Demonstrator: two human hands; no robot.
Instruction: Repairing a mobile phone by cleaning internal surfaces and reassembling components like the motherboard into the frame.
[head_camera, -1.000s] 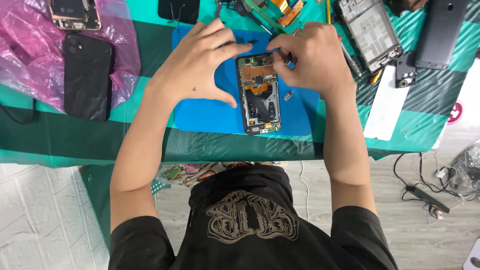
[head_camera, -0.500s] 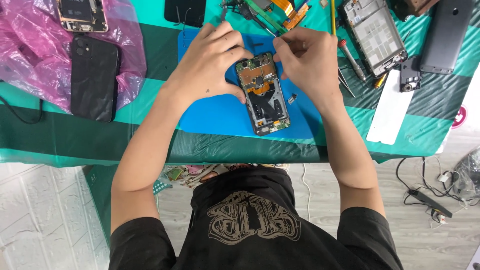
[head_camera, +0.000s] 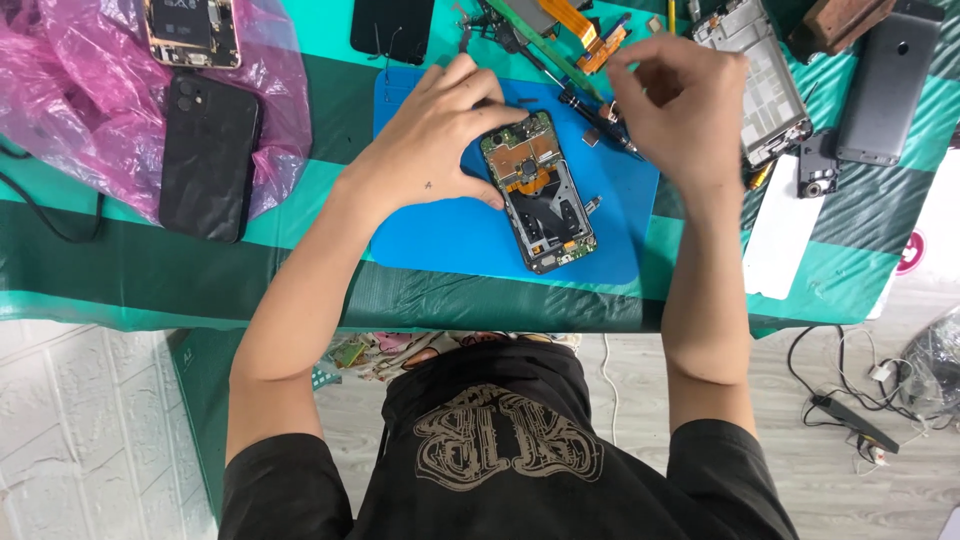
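My right hand (head_camera: 680, 105) is no longer touching the opened phone (head_camera: 538, 190). Half a second ago it was lying against the top right edge of the phone; now it is lifted away to the right of it and is hovering over the small tools (head_camera: 600, 112) beside the phone. Its fingertips are pinched together, but I cannot tell if something small is between them. My left hand (head_camera: 435, 135) is staying where it was: it is arching over the top left corner of the phone, the fingers spread, thumb and fingertips pressing on the frame to keep it steady, not closing around it.

The phone is lying on the blue mat (head_camera: 450, 235), slightly tilted, with its back cover off. Inside I am seeing a flat dark metal plate, an orange flex ribbon and a greenish board. The mat is smooth, rubbery and has rounded corners. The desk (head_camera: 300, 290) under the mat is wearing a shiny plastic cloth in green and turquoise squares. Far to the left of the phone a glossy black phone (head_camera: 208, 155) is resting on a crumpled pink plastic bag (head_camera: 85, 110). To the right of the phone a bare metal phone frame (head_camera: 765, 85) is lying, and beyond it a matte grey back cover (head_camera: 885, 85).
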